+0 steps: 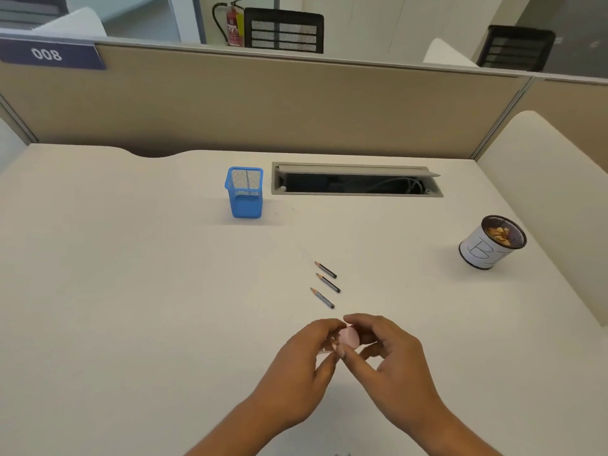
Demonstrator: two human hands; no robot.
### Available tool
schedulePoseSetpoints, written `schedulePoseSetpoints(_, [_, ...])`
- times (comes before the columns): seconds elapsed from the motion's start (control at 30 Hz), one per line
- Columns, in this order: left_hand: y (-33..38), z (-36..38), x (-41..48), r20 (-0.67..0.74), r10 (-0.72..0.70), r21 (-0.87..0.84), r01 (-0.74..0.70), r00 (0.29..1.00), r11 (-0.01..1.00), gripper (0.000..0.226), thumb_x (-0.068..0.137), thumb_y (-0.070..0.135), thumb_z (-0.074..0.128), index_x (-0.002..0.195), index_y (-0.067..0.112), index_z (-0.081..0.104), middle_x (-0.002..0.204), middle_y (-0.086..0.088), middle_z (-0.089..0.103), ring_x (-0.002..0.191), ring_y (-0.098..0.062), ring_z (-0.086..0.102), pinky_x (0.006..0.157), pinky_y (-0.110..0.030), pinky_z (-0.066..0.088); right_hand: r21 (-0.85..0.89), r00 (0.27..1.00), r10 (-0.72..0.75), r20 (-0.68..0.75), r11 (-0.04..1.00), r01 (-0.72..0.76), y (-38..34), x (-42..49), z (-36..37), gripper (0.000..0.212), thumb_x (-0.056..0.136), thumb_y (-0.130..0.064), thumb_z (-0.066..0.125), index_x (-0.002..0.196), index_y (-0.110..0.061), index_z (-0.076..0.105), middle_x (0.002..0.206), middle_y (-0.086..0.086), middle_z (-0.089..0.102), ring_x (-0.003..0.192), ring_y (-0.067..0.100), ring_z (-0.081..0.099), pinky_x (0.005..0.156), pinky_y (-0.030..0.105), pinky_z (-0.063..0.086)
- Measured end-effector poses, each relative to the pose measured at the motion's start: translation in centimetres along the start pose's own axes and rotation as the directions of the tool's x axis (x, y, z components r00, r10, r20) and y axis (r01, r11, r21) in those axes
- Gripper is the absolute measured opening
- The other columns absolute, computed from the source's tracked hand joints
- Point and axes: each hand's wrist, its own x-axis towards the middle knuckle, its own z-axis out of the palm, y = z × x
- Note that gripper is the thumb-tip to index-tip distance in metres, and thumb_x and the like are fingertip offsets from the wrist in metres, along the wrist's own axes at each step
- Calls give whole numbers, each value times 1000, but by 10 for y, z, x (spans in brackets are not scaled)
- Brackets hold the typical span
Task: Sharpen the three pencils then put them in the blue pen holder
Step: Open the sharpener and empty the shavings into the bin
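Both hands (pixel 348 350) pinch a pink sharpener (pixel 348 337) (blurred) over the cream desk (pixel 131 291).

Open-plan office cubicle. Beige partition (pixel 263 103) with "008" desk tag (pixel 49 54), white desk (pixel 131 274) with cable hatch (pixel 357 180). Mesh office chairs (pixel 284 31) and fire extinguisher (pixel 233 26) behind

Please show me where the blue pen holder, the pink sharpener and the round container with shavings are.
blue pen holder (pixel 246 202): head view, on its front mesh wall.
pink sharpener (pixel 349 336): head view, on its visible pink body between both hands.
round container with shavings (pixel 480 255): head view, on its white side wall.
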Motion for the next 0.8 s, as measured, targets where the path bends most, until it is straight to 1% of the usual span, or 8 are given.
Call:
schedulePoseSetpoints(0.07, [14,19,9,-30,11,-30,-12,999,999,36,96,20,48,126,40,45,122,26,54,117,0,52,96,-13,42,-60,994,-101,44,993,104,5,9,-15,25,85,-31,71,108,-40,67,97,-18,69,91,12,68,65,18,55])
schedulePoseSetpoints(0.17, [35,38,25,-108,4,-15,-6,994,1000,33,87,28,54,115,43,43,113,30,49,114,-4,50,91,-18,45,-149,972,-227,62,961,234,12,23,-37,23,83,-30,72,105,-31,67,90,-19,66,81,9,65,61,21,53])
schedulePoseSetpoints(0.33, [66,69,51,-201,26,130,0,979,992,25,78,37,55,98,43,41,101,26,48,94,-2,51,71,-12,43,-386,929,-366,60,849,359,23,45,-80,18,79,-36,60,79,-18,58,68,-9,56,56,9,48,47,27,44])
schedulePoseSetpoints(0.4, [75,82,59,-238,26,156,12,971,988,23,76,31,54,96,37,43,92,22,50,86,-3,50,64,-13,40,-477,912,-408,41,794,377,22,53,-91,22,77,-36,54,68,-16,51,60,-5,48,51,15,41,41,31,36])
schedulePoseSetpoints(0.5, [87,97,71,-305,-19,122,59,952,991,22,77,17,56,93,30,48,88,19,55,82,-5,53,63,-15,42,-544,893,-451,0,749,378,23,59,-104,35,85,-39,49,59,-16,45,53,-3,42,49,16,33,42,27,25])
schedulePoseSetpoints(0.57, [95,103,78,-316,-60,89,92,947,992,19,75,16,56,84,30,48,80,17,58,76,-7,55,59,-17,43,-553,880,-474,-19,739,385,24,60,-113,42,90,-41,46,56,-17,43,50,-2,41,48,17,30,43,26,22])
schedulePoseSetpoints(0.63, [101,107,82,-318,-103,81,135,942,987,10,74,22,54,72,29,46,65,13,57,59,-7,51,50,-19,40,-508,867,-498,5,745,432,25,59,-120,43,90,-38,48,54,-17,40,48,-2,38,47,17,29,44,26,21])
schedulePoseSetpoints(0.8, [111,112,84,-305,-101,192,165,947,967,14,67,28,45,54,31,38,44,12,45,42,-8,38,42,-16,28,-424,855,-507,111,754,502,25,57,-132,42,87,-34,51,51,-14,40,48,-2,37,47,18,31,42,28,27])
